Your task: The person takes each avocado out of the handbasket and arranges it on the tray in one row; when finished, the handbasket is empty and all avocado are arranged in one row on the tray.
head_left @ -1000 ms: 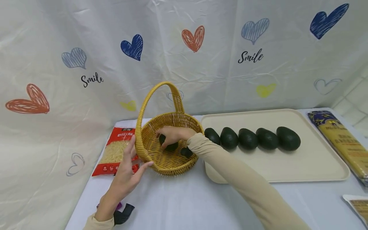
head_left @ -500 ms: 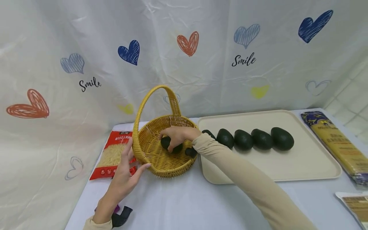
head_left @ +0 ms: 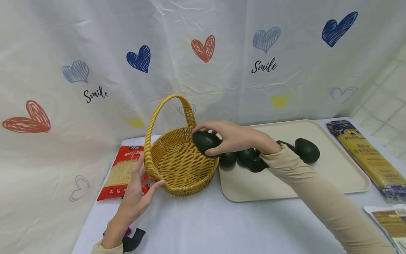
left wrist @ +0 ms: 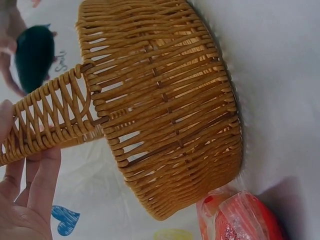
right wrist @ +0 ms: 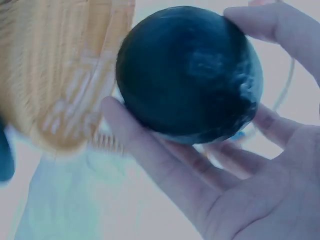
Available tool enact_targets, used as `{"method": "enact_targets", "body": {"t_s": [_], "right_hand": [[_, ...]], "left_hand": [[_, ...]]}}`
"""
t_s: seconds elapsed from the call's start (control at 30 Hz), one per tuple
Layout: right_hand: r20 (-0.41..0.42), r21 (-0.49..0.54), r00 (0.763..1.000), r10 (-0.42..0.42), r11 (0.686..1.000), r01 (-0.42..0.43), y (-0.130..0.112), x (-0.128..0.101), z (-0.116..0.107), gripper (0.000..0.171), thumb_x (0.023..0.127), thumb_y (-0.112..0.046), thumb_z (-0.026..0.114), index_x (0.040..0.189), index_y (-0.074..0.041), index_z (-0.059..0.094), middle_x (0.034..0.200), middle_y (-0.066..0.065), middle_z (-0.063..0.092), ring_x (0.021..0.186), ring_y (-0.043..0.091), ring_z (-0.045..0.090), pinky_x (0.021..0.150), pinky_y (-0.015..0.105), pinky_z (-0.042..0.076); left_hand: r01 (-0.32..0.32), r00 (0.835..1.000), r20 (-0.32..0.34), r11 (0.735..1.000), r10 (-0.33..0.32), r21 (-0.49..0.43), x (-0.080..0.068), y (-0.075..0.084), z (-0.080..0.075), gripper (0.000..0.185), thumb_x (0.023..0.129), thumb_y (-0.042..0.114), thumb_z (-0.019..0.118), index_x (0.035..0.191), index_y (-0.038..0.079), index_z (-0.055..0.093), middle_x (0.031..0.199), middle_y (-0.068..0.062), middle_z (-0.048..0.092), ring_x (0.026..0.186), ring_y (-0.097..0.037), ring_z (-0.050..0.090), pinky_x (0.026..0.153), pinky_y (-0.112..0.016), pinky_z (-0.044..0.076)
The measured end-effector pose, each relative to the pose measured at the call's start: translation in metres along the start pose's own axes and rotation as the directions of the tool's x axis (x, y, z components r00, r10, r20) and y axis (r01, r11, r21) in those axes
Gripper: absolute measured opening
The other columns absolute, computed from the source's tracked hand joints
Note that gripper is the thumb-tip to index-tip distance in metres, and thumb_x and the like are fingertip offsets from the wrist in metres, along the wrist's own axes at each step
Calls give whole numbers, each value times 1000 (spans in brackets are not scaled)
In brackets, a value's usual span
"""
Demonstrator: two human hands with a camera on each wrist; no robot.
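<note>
My right hand (head_left: 229, 135) grips a dark green avocado (head_left: 206, 141) over the right rim of the yellow wicker basket (head_left: 180, 192). In the right wrist view the thumb and fingers wrap around the rounded avocado (right wrist: 190, 75). My left hand (head_left: 137, 197) holds the basket where its tall arched handle meets the left rim; the left wrist view has thumb and fingers on either side of the handle (left wrist: 47, 115). Bare woven bottom shows inside the basket. More avocados (head_left: 307, 150) lie in a row on the beige tray (head_left: 336, 180), partly hidden by my right wrist.
A red pasta bag (head_left: 118, 173) lies left of the basket, behind my left hand. Right of the tray are a yellow-gold packet (head_left: 364, 151) and, nearer, a brown-and-white packet (head_left: 388, 220). A white curtain with hearts (head_left: 203, 70) hangs behind the table.
My right hand has lifted the avocado out of the basket and moved it right toward the tray. My left hand stays on the basket. The head view has shifted slightly.
</note>
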State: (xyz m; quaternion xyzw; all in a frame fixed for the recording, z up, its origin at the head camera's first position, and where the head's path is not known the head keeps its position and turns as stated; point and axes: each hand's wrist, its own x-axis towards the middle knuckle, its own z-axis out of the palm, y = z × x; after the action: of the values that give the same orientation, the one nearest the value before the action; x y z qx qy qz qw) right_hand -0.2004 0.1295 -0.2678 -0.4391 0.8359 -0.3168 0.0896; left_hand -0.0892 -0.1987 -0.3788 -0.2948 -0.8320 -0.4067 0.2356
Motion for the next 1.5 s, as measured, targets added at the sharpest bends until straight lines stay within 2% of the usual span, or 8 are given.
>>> {"method": "enact_targets", "body": {"t_s": [0.2,0.43,0.57,0.7,0.87,0.93,1.13,1.5], "right_hand": [[-126,74,984,123,991,-115,32,-78,-30,62,92,-19,83,148,-20,54,135,5,62,121,25,60,85,35,62],[-271,93,907,323,946,-310,83,-175,-62,70,93,-7,79,154,-20,48,138,0,56,114,0,59,82,23,60],[-359,86,812,460,883,-462,116,-223,-79,72,96,-11,77,158,-23,42,128,-20,52,106,-14,52,97,58,54],[-419,128,724,547,825,-550,140,-258,-90,74,102,-16,71,163,-34,33,127,-27,43,125,25,52,96,89,30],[-415,127,670,616,768,-627,158,-281,-94,78,106,-23,66,166,-38,19,156,22,30,127,67,27,98,89,22],[-382,98,670,636,749,-655,163,-285,-94,79,105,-26,67,166,-33,19,154,40,21,127,69,27,96,89,24],[-298,-4,691,658,723,-691,182,-287,-82,78,100,-29,74,155,0,28,142,46,33,118,69,41,85,76,47],[-251,-109,762,597,765,-635,203,-284,-63,70,92,-21,81,141,9,41,126,47,51,110,66,54,79,69,54]], "left_hand": [[0,1000,1,1000,0,-13,3,1,3,120,73,-24,80,167,4,9,161,-28,33,141,8,40,97,-11,50],[-26,1000,4,1000,26,-11,5,1,4,119,73,-26,80,165,1,9,160,-30,33,141,6,40,96,-11,51],[-35,999,0,999,35,-13,5,0,4,119,73,-27,79,165,0,9,159,-31,34,140,5,41,95,-11,52],[-25,1000,-3,1000,25,-1,4,0,4,120,73,-26,79,165,1,9,158,-31,35,141,5,41,96,-11,51],[2,1000,-3,1000,-2,9,2,1,2,120,73,-26,79,166,2,8,158,-32,36,140,8,40,97,-11,49],[11,1000,-4,1000,-11,11,2,0,2,121,73,-26,79,166,2,8,159,-32,35,140,9,39,97,-10,49],[14,1000,-3,1000,-14,16,1,0,1,121,73,-26,79,166,2,8,160,-31,32,141,9,37,98,-10,49],[8,1000,-2,1000,-8,20,1,-1,2,120,73,-25,80,166,2,8,161,-30,33,143,8,36,98,-11,48]]}}
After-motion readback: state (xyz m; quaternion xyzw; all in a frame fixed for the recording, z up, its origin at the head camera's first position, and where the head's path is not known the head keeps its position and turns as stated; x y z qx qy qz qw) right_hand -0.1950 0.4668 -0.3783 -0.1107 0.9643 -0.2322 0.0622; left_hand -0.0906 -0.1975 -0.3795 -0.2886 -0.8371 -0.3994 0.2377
